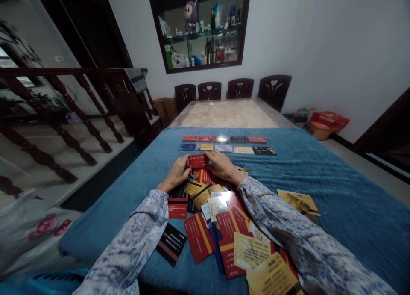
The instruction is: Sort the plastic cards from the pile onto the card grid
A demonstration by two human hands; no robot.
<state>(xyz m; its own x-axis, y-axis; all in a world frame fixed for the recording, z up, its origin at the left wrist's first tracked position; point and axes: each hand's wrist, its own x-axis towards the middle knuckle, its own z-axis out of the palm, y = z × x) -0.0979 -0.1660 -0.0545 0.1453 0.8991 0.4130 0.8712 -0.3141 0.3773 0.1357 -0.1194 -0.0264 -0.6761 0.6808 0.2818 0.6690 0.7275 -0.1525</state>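
Red card [197, 160] pinched between left hand [177, 174] and right hand [222, 165] over blue tablecloth [320, 175], chairs [241, 88] beyond.

dim indoor light, soft shadows; glare on laminated card [224, 197]; strong fisheye bending at edges, corners blurred.

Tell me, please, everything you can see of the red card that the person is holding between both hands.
The red card is a thin, flat rectangle, plastic by its look, with pale print too small to read. It lies lengthwise and about level, pinched at its short ends by the left hand and the right hand. It is held low over the blue cloth, between the loose pile of cards and the two neat rows of cards.
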